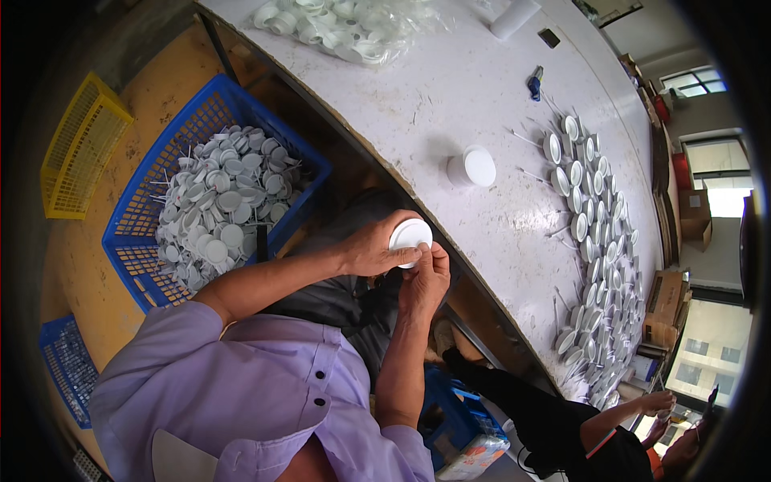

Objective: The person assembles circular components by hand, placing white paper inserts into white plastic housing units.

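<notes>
Between both hands, just off the table's near edge, is a white round plastic cap (410,234) with a raised rim. My left hand (372,246) grips it from the left, thumb along its lower side. The fingertips of my right hand (426,281) pinch its lower right edge. What lies behind the cap is hidden by the fingers. On the table beyond stands a white cylindrical piece (479,165). Left of me, a blue basket (132,215) holds a heap of similar white round pieces (221,189), some with thin white leads.
Many white round pieces with leads (590,225) spread along the right of the white table (498,241). A clear bag of white parts (345,28), a white roll (515,18) and a blue tool (535,83) lie farther off. A co-worker (578,430) sits at lower right.
</notes>
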Available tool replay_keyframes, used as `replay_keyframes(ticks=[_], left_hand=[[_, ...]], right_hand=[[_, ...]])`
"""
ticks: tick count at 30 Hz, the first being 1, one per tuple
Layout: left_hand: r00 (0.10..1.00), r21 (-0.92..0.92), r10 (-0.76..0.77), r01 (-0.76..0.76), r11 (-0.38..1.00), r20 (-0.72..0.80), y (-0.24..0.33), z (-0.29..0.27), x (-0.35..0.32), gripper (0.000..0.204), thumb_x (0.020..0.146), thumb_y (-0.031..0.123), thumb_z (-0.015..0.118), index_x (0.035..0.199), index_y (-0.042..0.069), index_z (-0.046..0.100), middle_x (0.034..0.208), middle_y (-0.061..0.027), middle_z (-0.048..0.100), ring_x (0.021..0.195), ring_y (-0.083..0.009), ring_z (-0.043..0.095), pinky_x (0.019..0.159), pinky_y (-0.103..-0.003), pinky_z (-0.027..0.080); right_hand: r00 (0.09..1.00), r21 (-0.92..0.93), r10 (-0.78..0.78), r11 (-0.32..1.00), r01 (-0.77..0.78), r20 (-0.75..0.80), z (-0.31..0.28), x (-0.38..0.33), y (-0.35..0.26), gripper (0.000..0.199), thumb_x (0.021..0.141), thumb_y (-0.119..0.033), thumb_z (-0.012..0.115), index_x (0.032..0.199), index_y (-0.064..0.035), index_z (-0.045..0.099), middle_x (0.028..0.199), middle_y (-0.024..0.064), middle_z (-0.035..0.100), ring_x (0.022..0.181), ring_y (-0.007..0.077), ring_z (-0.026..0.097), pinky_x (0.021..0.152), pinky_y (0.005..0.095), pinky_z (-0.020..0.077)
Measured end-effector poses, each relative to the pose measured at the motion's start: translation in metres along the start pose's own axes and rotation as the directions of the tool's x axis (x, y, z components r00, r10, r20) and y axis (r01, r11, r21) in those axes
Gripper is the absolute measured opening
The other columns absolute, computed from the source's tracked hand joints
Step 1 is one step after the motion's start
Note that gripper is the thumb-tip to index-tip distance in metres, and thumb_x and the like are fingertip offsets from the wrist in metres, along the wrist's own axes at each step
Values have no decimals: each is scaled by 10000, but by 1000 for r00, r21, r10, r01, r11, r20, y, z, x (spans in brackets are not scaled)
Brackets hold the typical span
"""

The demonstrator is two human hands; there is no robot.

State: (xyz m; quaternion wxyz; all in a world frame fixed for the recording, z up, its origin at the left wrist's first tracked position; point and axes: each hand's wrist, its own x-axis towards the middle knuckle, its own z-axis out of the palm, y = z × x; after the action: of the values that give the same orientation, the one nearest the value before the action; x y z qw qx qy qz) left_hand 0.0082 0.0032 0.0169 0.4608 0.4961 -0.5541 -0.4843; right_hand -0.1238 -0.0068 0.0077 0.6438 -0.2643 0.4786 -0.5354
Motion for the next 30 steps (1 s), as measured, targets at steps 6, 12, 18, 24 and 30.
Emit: replay_keyframes(ticks=[6,12,18,24,30], left_hand=[[1000,-15,-5,4,1000,-14,-1,2,0,512,835,297,610,1213,25,397,1030,-168,573,942,-252,587,786,-357,482],[999,-42,-46,45,998,-13,2,2,0,500,840,298,604,1218,43,399,1043,-168,570,960,-251,582,794,-352,477],[999,-38,-41,41,998,4,0,1,0,458,862,272,574,1219,47,395,1050,-172,568,966,-254,581,796,-353,476],[1000,-32,-10,11,999,21,-4,0,-2,425,874,231,556,1218,45,390,1041,-168,567,958,-249,577,802,-347,472],[998,-112,8,0,994,68,-10,-1,0,404,874,189,546,1217,41,394,1045,-132,554,967,-206,554,827,-332,457]], right_hand=[[1000,-40,-1,999,0,-2,2,-1,-1,112,832,-119,633,890,-60,557,663,-21,555,491,20,444,420,153,338],[1000,-55,-1,998,2,20,-1,0,0,124,826,-118,640,899,-62,558,708,-9,580,507,21,457,429,150,345],[1000,-46,22,999,-21,22,-1,1,1,151,808,-59,642,917,-56,538,714,-4,564,541,32,495,444,153,368],[997,-14,37,999,-36,71,-7,5,5,141,812,-98,649,860,-87,517,697,4,570,529,58,502,435,184,366],[978,27,158,986,-163,134,-9,9,2,201,803,-61,646,785,-108,451,617,-2,512,470,62,475,395,188,368]])
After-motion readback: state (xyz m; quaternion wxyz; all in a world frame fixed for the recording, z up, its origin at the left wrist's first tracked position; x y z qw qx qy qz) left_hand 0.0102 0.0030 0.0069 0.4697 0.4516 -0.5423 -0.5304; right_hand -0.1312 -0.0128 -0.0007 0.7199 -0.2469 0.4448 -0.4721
